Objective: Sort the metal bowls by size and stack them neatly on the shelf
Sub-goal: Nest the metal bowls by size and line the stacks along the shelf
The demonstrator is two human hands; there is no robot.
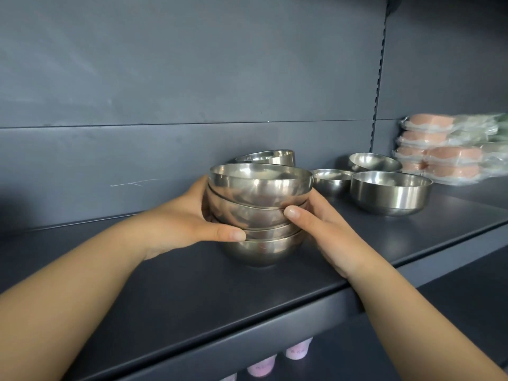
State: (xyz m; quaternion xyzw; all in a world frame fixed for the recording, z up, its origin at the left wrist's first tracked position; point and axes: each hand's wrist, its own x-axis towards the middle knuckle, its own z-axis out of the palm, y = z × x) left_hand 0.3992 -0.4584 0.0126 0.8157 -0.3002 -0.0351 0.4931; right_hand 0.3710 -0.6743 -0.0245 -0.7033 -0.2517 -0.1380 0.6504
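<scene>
A stack of several nested metal bowls [259,204] stands on the dark grey shelf [165,284], near its middle. My left hand [189,218] grips the stack's left side, thumb across the lower bowls. My right hand [321,224] grips its right side, thumb on the second bowl. Another bowl [270,156] stands just behind the stack. To the right stand a small bowl [331,180], a larger straight-sided bowl [390,192] and a tilted bowl [375,162] behind them.
Stacked plastic-wrapped pink and green packs [450,149] lie at the shelf's far right. A slotted upright [378,86] divides the back panel. Pink cups [298,350] show on the level below the shelf's front edge.
</scene>
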